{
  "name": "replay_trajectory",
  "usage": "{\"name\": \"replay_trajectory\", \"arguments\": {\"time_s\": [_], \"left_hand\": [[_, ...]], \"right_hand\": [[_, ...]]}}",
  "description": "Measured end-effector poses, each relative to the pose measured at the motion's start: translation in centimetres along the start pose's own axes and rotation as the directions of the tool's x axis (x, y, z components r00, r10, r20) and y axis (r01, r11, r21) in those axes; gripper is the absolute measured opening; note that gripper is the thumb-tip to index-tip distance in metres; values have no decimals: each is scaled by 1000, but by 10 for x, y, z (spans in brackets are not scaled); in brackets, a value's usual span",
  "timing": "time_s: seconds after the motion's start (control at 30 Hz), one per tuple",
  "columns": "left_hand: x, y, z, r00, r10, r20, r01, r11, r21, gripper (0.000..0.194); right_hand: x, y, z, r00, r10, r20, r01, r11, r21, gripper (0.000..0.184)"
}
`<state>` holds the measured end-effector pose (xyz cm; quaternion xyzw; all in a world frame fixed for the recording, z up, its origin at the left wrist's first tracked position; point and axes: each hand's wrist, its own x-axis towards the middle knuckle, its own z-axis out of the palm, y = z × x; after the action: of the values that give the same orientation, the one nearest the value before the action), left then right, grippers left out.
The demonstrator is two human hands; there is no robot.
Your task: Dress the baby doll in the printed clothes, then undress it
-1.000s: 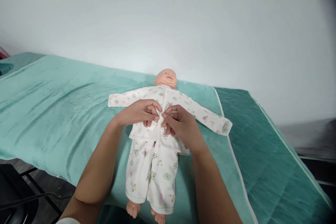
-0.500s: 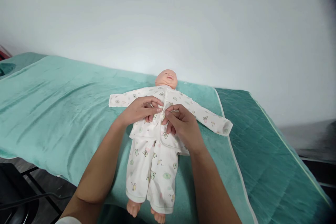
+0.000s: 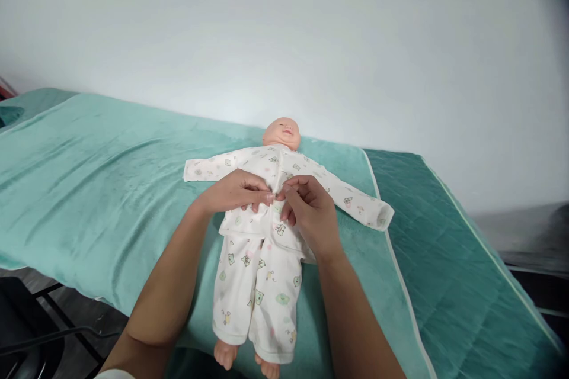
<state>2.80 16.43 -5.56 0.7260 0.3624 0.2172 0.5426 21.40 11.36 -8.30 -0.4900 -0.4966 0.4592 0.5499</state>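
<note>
A baby doll (image 3: 281, 132) lies on its back, dressed in a white printed pajama top (image 3: 244, 222) and matching pants (image 3: 275, 296). Over the middle of its front, my left hand (image 3: 237, 191) pinches the edge of the top with thumb and fingertips. Close beside it, my right hand (image 3: 311, 207) also pinches the top along the front seam. The fingertips of both hands nearly meet, and they cover whatever fastener is there. Both sleeves lie spread outward, and the doll's bare feet stick out of the pant legs.
Under the doll is a light green blanket (image 3: 111, 189), with a darker green quilted cover (image 3: 444, 249) to the right. A white wall (image 3: 284, 41) rises behind. At the lower left stands a black object (image 3: 26, 325) with a cable.
My left hand has moved slightly down along the front seam, and its fingertips have closed in toward those of my right hand. The doll has stayed in place.
</note>
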Motion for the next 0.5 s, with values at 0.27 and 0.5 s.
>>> {"name": "replay_trajectory", "arguments": {"time_s": [0.27,0.5], "left_hand": [[10,-10,13,929,127,-348,-202,961,-189,26],[27,-22,21,752,507,-420,-377,855,357,26]], "right_hand": [[-6,-10,-5,996,-82,28,81,996,44,15],[-45,-61,-18,223,-401,889,119,916,383,37]]}}
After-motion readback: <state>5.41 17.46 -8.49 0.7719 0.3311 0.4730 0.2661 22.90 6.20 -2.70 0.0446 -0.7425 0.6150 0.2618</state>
